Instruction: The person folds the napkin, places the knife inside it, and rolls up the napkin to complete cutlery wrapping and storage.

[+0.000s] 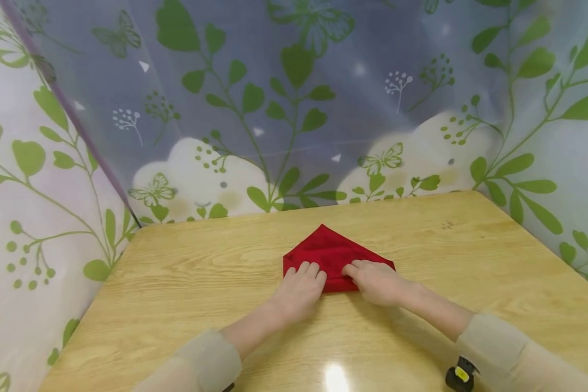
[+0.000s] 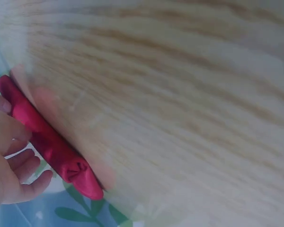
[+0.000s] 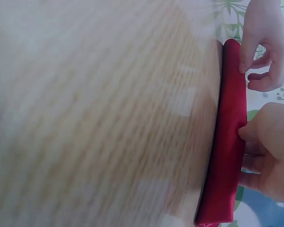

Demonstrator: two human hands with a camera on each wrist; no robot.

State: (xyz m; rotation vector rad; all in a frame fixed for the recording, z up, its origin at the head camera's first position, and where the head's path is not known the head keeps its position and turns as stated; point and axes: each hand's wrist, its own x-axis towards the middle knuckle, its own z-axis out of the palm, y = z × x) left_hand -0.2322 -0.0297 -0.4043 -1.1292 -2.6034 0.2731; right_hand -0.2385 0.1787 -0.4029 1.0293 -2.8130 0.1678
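A red cloth [image 1: 328,247] lies on the table, its far part a flat pointed shape and its near edge folded into a thick roll. My left hand [image 1: 301,291] holds the left part of that near edge with bent fingers. Farther right along the same edge, my right hand [image 1: 379,282] grips the cloth with fingers curled over it. From the right wrist view, the red roll [image 3: 226,142] appears smooth and long, with the right thumb against its side. The left wrist view shows the bunched open end of the roll [image 2: 78,172] beside the left hand [image 2: 7,158].
The light wood-grain table [image 1: 201,272] runs back to a patterned cloth backdrop [image 1: 294,109] with leaves and butterflies. Similar patterned sheets stand along both sides. A small black device with a yellow patch [image 1: 462,374] sits under the right sleeve.
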